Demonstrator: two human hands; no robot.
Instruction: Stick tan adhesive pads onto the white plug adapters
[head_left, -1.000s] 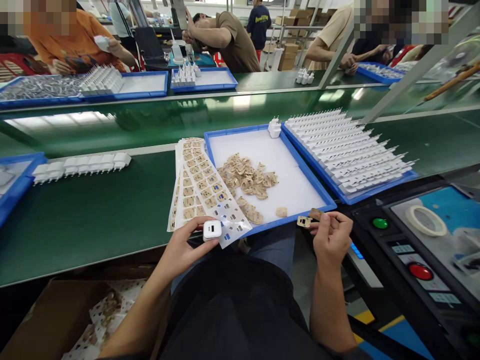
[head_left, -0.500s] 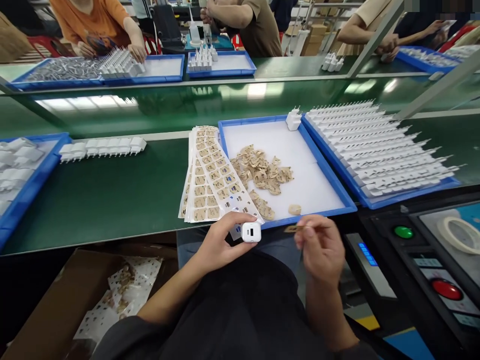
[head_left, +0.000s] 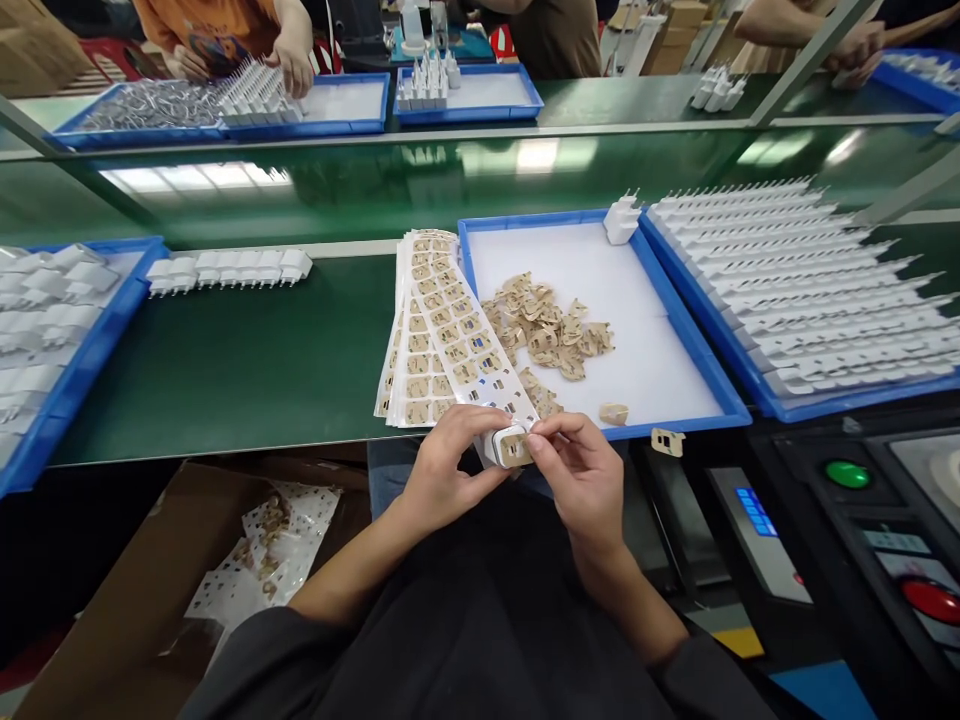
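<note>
My left hand grips a white charger by its sides, its port face turned up toward me. A tan sticker with cut-outs lies against that face. My right hand pinches the sticker's right edge between thumb and forefinger. Just behind the hands, sticker sheets overlap the left side of a blue tray holding a pile of loose tan pieces. One white charger stands at the tray's back right corner.
Rows of chargers fill a blue tray at the right. Another charger tray and a charger row are at the left. A tan piece sits off the tray's front edge. Beside me is a panel with buttons. People work across the line.
My right hand has moved left to the charger, bringing a sticker onto its face. A tan piece now shows at the tray's front right edge. The whole view has shifted.
</note>
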